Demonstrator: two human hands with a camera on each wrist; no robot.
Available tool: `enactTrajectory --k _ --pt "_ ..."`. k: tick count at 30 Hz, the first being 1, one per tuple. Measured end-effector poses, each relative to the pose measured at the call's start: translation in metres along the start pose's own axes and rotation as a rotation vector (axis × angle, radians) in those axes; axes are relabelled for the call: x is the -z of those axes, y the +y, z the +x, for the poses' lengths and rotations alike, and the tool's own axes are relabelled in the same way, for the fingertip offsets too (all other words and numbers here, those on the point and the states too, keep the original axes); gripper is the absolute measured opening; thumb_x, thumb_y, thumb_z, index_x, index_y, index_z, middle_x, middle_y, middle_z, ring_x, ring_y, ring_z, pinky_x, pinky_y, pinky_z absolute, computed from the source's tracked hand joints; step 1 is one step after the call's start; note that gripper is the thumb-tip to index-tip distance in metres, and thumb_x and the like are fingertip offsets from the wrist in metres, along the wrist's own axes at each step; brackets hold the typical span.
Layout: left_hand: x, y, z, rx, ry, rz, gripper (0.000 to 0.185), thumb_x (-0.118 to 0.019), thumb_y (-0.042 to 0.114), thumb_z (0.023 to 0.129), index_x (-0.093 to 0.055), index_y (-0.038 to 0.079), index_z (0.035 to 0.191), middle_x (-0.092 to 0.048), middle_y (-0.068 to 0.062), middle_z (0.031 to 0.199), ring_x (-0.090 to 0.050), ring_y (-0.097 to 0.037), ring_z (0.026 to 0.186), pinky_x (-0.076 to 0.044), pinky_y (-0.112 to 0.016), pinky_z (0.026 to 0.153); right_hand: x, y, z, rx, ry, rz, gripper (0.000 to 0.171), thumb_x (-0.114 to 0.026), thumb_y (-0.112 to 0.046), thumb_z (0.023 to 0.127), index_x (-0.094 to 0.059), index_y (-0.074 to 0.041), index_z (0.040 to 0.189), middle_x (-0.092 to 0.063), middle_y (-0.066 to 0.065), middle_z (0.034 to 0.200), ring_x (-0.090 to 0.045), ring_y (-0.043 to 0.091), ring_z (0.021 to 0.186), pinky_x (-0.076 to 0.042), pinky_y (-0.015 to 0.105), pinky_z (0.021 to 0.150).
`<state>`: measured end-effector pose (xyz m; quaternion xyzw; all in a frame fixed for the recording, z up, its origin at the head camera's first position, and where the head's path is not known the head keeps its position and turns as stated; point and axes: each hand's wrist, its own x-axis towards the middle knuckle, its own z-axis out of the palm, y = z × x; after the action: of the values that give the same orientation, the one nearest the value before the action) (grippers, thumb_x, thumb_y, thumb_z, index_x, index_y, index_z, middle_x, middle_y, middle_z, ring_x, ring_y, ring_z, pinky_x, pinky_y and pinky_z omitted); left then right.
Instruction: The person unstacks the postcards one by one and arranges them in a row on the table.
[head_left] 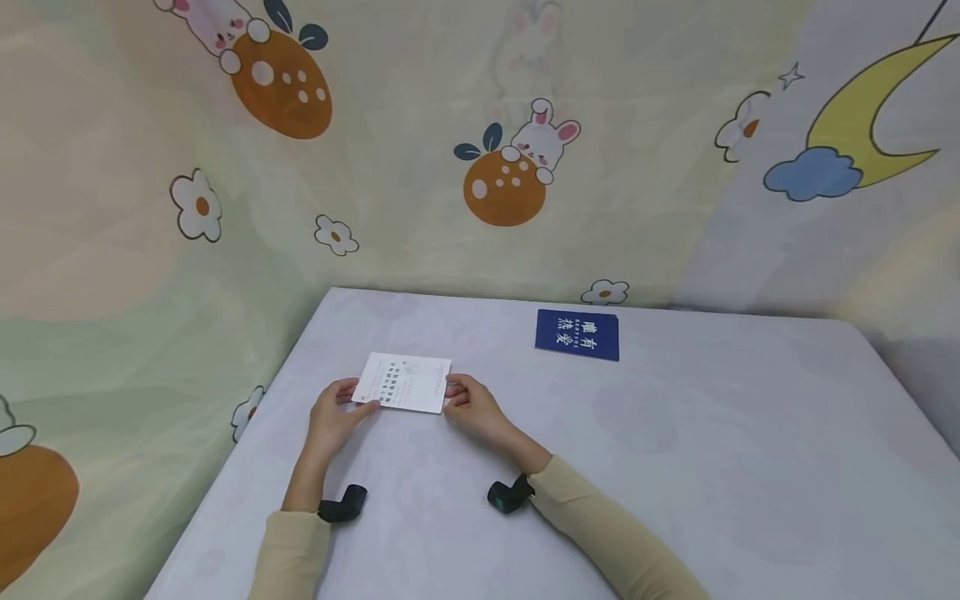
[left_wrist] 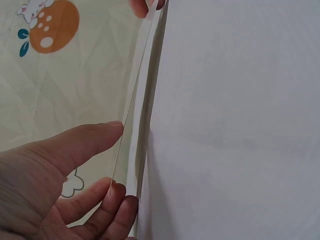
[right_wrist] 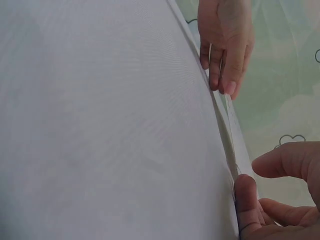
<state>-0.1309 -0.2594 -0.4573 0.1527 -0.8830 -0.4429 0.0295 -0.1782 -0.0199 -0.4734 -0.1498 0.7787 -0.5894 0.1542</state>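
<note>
A white card (head_left: 405, 383) printed with dark characters and a small drawing is held low over the left part of the table. My left hand (head_left: 333, 415) pinches its left end, thumb on the near edge and fingers at the far side. At the right end, my right hand (head_left: 477, 410) holds the card's edge between thumb and curled fingers. Seen from the left wrist, the card (left_wrist: 131, 107) is nearly edge-on, a thin line running between the hands. The right wrist view also shows the card (right_wrist: 231, 117) as a narrow strip.
A dark blue booklet or card stack (head_left: 577, 335) with white characters lies near the table's back edge. The white-covered table (head_left: 675, 467) meets a patterned cloth backdrop (head_left: 405, 167) behind and at the left. A black wrist camera (head_left: 510, 495) sits on each wrist.
</note>
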Motion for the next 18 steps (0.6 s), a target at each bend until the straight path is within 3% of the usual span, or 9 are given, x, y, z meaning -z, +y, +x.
enactTrajectory --k 6,13,18 --pt "0.005 -0.007 0.002 0.030 -0.002 0.029 0.069 -0.073 0.016 0.086 -0.038 -0.007 0.141 -0.043 -0.026 0.134 -0.039 -0.039 0.127 -0.031 -0.053 0.109 -0.013 -0.002 0.008 -0.021 0.008 0.028 0.054 -0.059 0.006 0.081 -0.050 0.006 0.134 -0.058 0.014 0.110 -0.052 0.013 0.085 -0.045 0.021 0.072" --pt "0.009 -0.013 0.003 0.015 0.018 0.053 0.068 -0.072 0.016 0.087 -0.038 -0.009 0.140 -0.041 -0.026 0.130 -0.038 -0.038 0.120 -0.034 -0.051 0.102 -0.023 -0.004 0.019 -0.021 0.021 0.051 0.056 -0.058 0.007 0.080 -0.048 0.007 0.135 -0.056 0.012 0.105 -0.051 0.012 0.082 -0.045 0.019 0.068" --pt "0.006 -0.017 0.009 0.012 0.039 0.052 0.066 -0.072 0.016 0.087 -0.041 -0.008 0.140 -0.044 -0.025 0.127 -0.038 -0.037 0.118 -0.033 -0.047 0.097 -0.025 -0.006 0.024 -0.015 0.023 -0.023 0.058 -0.058 0.007 0.079 -0.047 0.009 0.136 -0.054 0.009 0.098 -0.048 0.012 0.080 -0.042 0.019 0.066"
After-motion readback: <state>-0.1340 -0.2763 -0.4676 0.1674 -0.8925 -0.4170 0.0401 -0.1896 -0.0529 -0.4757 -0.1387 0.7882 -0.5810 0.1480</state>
